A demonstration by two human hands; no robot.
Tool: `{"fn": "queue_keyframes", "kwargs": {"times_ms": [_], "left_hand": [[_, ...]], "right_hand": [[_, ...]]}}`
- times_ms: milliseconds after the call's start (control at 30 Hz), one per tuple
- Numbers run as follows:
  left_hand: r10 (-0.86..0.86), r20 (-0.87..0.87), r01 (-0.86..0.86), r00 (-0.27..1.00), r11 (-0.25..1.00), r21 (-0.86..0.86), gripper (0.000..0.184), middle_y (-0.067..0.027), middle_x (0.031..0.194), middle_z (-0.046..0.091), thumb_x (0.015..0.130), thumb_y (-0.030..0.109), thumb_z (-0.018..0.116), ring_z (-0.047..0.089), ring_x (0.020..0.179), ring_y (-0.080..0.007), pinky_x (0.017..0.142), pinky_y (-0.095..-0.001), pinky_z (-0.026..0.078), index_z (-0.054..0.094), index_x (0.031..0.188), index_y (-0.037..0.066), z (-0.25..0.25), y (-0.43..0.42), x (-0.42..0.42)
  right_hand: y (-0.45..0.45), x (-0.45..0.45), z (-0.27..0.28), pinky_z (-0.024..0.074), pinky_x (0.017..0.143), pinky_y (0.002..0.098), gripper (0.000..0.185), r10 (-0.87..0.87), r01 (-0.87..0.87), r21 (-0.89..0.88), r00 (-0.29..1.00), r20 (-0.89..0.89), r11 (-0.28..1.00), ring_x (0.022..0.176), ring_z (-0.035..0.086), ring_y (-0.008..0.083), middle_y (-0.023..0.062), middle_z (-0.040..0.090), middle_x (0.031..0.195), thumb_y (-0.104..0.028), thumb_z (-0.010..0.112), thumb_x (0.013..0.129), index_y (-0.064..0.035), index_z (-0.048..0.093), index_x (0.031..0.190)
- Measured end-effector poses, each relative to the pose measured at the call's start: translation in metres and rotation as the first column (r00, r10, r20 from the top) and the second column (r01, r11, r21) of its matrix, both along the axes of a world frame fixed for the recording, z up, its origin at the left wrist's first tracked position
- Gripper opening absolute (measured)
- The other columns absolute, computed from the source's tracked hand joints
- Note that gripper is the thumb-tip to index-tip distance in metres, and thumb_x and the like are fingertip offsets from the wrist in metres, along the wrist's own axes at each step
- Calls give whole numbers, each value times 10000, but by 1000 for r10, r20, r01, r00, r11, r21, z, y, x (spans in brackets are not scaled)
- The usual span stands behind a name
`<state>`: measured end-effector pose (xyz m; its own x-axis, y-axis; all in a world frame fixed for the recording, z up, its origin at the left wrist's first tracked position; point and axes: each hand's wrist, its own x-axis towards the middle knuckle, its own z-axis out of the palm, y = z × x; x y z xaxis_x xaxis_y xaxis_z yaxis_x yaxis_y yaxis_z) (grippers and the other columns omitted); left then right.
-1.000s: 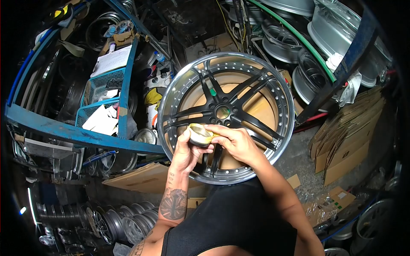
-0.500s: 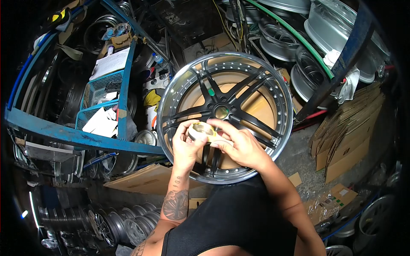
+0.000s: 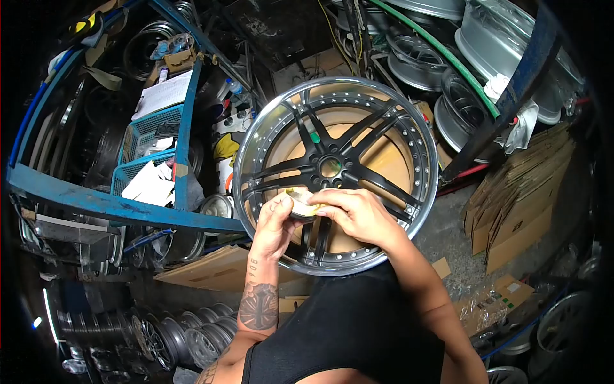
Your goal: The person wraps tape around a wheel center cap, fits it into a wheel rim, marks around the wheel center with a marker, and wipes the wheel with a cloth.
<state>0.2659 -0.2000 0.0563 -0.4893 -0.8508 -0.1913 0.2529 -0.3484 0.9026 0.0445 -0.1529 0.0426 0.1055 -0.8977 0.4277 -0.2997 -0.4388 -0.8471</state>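
A wheel rim (image 3: 430, 185) with black double spokes and a polished lip lies face up in front of me. Over its near half, my left hand (image 3: 274, 225) grips a small silver-and-yellow ring (image 3: 302, 210) between thumb and fingers; its exact kind is unclear. My right hand (image 3: 358, 216) comes in from the right, its thumb and fingers pinched at the ring's right edge, where some yellow shows. The ring is tilted and partly covered by my fingers.
Left of me stands a blue metal frame (image 3: 83, 195) with blue plastic baskets (image 3: 137, 141) and papers (image 3: 150, 185). Folded cardboard (image 3: 524, 198) leans at the right. Silver rims (image 3: 419, 61) are stacked at upper right, and more rims (image 3: 211, 336) sit at lower left.
The ring has tilted in my left hand, its opening turned more away from view. My left hand has rotated, and my right fingers have moved down onto the ring's edge.
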Motion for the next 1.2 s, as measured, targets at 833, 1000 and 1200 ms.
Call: {"fn": "queue_keyframes", "kwargs": {"times_ms": [833, 1000, 1200], "left_hand": [[-110, -51, 105, 993, 989, -102, 948, -211, 1292, 643, 808, 353, 859, 676, 980, -227, 864, -355, 575, 342, 1540, 46, 45, 35, -2], [-68, -371, 65, 926, 998, -21, 677, -325, 1319, 600, 904, 231, 616, 656, 960, -307, 781, -371, 551, 360, 1515, 91, 31, 26, -8], [-62, -17, 61, 998, 998, -15, 485, -249, 1154, 647, 934, 146, 433, 674, 815, -281, 669, -360, 550, 377, 1405, 44, 24, 29, -10]], "right_hand": [[14, -26, 62, 528, 836, 396, 498, -271, 193, -305, 932, -242, 933, 789, 653, 289, 95, 646, 855, -114, 708, 930, -120, 617, 1419], [14, 1, 28, 515, 999, 362, 253, -111, 85, 104, 954, 280, 991, 1080, 694, 250, 161, 731, 1124, -83, 660, 995, -14, 731, 1228], [15, 8, 23, 556, 736, 317, 225, -152, 105, 164, 938, 311, 981, 807, 712, 199, 137, 732, 945, -150, 736, 963, -16, 770, 1141]]}}
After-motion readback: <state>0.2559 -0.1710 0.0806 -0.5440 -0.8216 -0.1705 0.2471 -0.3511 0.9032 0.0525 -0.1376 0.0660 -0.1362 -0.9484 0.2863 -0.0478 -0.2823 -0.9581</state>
